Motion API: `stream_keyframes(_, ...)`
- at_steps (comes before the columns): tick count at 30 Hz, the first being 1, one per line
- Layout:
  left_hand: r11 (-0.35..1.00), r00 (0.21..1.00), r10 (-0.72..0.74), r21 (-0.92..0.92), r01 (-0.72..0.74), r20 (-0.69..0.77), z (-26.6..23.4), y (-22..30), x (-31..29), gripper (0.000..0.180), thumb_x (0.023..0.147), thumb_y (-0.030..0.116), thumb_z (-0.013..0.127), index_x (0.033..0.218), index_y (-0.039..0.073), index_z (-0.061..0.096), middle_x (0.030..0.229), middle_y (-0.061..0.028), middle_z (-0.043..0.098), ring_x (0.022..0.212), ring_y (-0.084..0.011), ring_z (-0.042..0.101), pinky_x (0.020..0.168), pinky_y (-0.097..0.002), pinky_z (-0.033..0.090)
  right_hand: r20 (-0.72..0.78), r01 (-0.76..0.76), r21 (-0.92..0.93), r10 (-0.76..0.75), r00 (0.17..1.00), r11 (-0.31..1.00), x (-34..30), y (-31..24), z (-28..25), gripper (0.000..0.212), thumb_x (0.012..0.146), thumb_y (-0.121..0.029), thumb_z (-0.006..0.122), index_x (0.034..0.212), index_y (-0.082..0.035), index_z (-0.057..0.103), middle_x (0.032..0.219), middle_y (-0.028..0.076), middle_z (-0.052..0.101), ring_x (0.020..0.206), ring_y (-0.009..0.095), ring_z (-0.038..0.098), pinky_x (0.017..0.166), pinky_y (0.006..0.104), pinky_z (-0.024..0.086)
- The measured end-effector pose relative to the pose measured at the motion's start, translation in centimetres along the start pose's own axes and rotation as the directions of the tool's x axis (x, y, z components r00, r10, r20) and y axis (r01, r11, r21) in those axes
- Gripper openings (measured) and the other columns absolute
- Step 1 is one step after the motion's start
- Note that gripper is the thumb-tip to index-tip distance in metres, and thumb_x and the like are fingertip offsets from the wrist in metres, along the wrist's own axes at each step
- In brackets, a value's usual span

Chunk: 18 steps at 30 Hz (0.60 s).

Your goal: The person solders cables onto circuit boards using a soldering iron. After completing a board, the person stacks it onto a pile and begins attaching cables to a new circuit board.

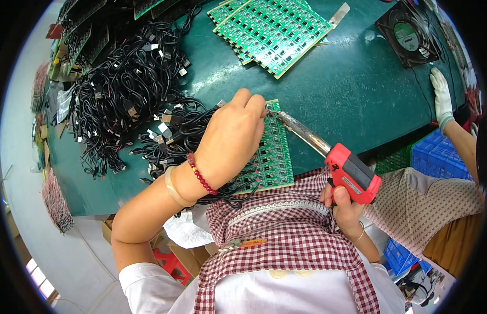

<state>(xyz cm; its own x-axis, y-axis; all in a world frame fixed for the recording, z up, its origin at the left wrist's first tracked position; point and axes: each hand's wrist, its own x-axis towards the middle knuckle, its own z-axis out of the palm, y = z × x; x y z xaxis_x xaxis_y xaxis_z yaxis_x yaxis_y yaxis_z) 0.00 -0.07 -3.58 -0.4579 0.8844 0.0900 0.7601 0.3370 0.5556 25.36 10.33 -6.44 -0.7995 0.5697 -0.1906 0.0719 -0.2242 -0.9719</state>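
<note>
Holding, right hand [348,211]: clamped round the red soldering gun [353,175], right of the green board [280,157]; barrel slants to the board's far end.
Left hand [237,131]: nearer, over the board's left part, fingers curled, tips hidden; we cannot tell what they grip.
Board axis: on the worktop [369,102], long edge running away from us.

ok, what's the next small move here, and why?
Probably hold the left grip steady and gently settle the red soldering gun at the green board's upper edge. The right grip holds the gun, its front end already points there, close to the left grip. Actual contact is too small to tell.
</note>
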Motion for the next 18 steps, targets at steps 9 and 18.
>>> stream_keyframes(9, 1.0, 1.0, -0.004, -0.01, 0.004, -0.003, 0.1, -0.05, 0.06, 0.009, 0.076, -0.003, 0.059, 0.081, 0.0, 0.052, 0.081, -0.0153, 0.053, 0.07, -0.0356, 0.056, 0.061, -0.041, 0.047, -0.109, -0.013, -0.014, 0.011, 0.994, 1.0, -0.35, -0.34, 0.07, 0.049, 0.092, -0.039, 0.054, 0.113, 0.004, 0.046, 0.06, 0.007, 0.049, 0.05, 0.014, 0.048, 0.054, 0.0304, 0.047)
stream_keyframes(18, 1.0, 1.0, -0.005, -0.026, 0.005, -0.008, 0.13, -0.02, 0.05, 0.008, 0.077, -0.002, 0.058, 0.081, 0.0, 0.052, 0.081, -0.0157, 0.053, 0.071, -0.0357, 0.056, 0.062, -0.041, 0.047, -0.089, -0.003, -0.009, 0.002, 0.996, 1.0, -0.37, -0.43, -0.03, 0.056, 0.091, -0.042, 0.054, 0.118, 0.005, 0.045, 0.061, 0.008, 0.051, 0.051, 0.014, 0.049, 0.055, 0.03, 0.047)
